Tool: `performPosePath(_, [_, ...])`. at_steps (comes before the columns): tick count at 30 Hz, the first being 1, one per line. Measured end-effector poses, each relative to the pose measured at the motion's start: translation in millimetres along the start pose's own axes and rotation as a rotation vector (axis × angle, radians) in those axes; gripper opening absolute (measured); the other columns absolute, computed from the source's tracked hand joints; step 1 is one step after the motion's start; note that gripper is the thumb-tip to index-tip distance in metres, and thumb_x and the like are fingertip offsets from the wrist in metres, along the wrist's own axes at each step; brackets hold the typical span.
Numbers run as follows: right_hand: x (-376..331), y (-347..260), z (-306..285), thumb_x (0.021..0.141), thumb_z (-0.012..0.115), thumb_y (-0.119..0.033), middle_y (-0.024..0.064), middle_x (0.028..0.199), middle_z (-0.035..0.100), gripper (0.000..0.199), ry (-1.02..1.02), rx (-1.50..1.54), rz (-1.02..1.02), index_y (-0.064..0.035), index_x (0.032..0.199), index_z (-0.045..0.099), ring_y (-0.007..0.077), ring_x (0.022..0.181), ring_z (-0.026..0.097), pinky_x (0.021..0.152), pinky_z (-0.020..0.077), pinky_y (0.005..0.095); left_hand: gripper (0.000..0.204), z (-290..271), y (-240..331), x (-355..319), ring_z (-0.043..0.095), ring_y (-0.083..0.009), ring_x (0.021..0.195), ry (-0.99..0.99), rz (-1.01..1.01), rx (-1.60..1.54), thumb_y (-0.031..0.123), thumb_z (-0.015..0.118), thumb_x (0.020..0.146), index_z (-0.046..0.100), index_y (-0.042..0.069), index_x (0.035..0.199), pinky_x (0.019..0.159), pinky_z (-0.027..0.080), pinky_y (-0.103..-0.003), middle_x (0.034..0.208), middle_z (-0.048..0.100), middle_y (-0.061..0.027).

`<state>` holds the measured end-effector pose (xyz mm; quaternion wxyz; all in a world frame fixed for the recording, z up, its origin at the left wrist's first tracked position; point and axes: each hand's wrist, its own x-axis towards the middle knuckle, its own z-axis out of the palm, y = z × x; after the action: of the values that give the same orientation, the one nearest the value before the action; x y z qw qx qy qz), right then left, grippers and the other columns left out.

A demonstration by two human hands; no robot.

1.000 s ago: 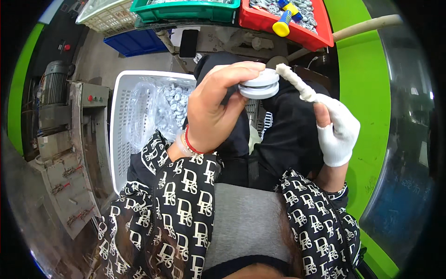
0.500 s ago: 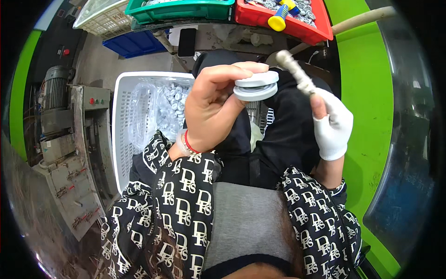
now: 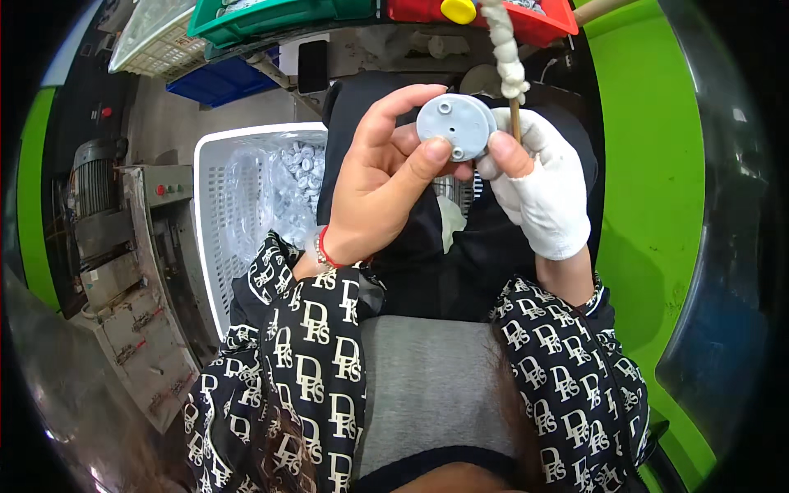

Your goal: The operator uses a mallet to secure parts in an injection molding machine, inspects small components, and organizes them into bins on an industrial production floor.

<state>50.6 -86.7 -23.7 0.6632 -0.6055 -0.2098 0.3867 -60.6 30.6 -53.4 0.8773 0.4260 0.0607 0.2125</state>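
Between the fingers and thumb of my left hand (image 3: 385, 172) sits a grey grooved plastic wheel (image 3: 450, 120), its flat face turned up and showing two small raised rings and a centre hole. My right hand (image 3: 542, 181) wears a white glove that leaves the thumb bare. It grips a thin stick (image 3: 505, 57) whose upper end is wrapped in lumpy white material, pointing away from me. The bare right thumb touches the wheel's right rim, so both hands are on it. The right fingers behind the wheel are partly hidden.
At my left stands a white basket (image 3: 205, 197) with clear plastic bags and many small grey parts (image 3: 302, 171). Along the far side are a green tray (image 3: 279, 18), a red tray (image 3: 552, 25) and a black phone (image 3: 312, 67). A green panel (image 3: 649, 164) rises at the right.
The right hand has come left to the wheel, its stick now more upright. The wheel has turned from edge-on to showing its flat face. The view has shifted slightly.
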Motion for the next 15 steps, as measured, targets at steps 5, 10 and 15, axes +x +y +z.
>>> performPosePath(5, [1, 5, 1, 0.085, 0.061, -0.022, 0.0022, 0.072, 0.059, 0.027, 0.164, 0.054, 0.01, 0.0025, 0.096, 0.057, 0.0028, 0.053, 0.047, 0.047, 0.035, 0.0158, 0.032, 10, -12, 1, 0.058, -0.0208, 0.091, 0.138, 0.078, 0.006, 0.002, 0.051, 0.088, 0.035, 0.004, 0.116, 0.08, 0.051, -0.031, 0.132, 0.032, -0.0175])
performPosePath(10, [-6, -7, -2, 0.084, 0.061, -0.019, 0.0045, 0.069, 0.058, 0.025, 0.194, 0.174, 0.095, 0.0022, 0.096, 0.055, 0.0026, 0.044, 0.041, 0.038, 0.0292, 0.0154, 0.032, 1, 4, -1, 0.061, -0.0269, 0.09, 0.2, 0.136, -0.025, 0.009, 0.045, 0.091, 0.024, 0.007, 0.116, 0.082, 0.051, -0.038, 0.134, 0.031, -0.0251])
performPosePath(15, [-9, -13, -1, 0.083, 0.062, -0.018, 0.0073, 0.068, 0.058, 0.028, 0.143, 0.311, 0.104, 0.0029, 0.099, 0.052, 0.0033, 0.041, 0.04, 0.037, 0.0282, 0.0153, 0.034, 5, 11, -2, 0.06, -0.0281, 0.095, 0.135, 0.055, -0.077, 0.015, 0.045, 0.092, 0.023, 0.005, 0.117, 0.086, 0.049, -0.039, 0.129, 0.037, -0.0295])
